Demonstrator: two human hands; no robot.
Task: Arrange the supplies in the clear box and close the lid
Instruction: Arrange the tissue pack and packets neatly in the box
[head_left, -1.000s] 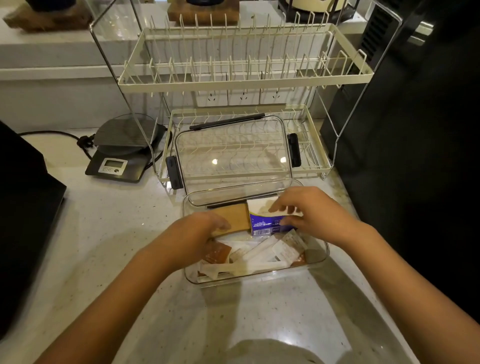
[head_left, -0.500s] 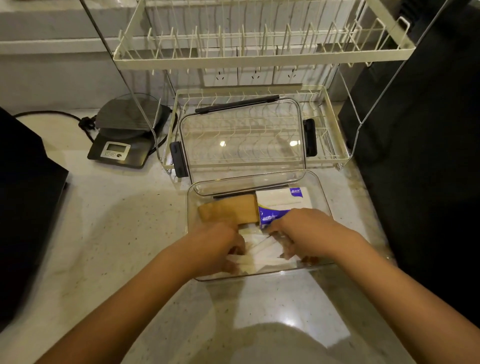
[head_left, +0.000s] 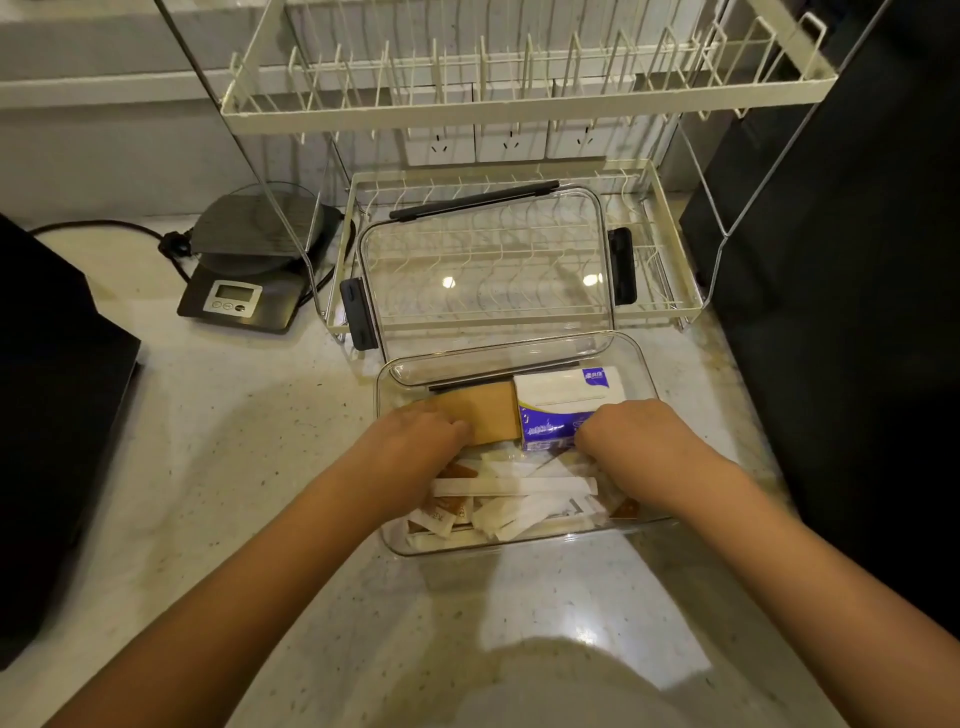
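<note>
While both hands (head_left: 415, 441) reach into the clear box (head_left: 644, 374), their fingers' grip is hidden.

Both my forearms reach forward, bare, converging toward the middle. My left hand (head_left: 415, 441) lies palm down, knuckles up, fingers bent downward with the tips out of sight. My right hand (head_left: 631, 434) sits level with it, well apart, also palm down, fingers curled under. Whether either one grips anything, I cannot tell.
</note>
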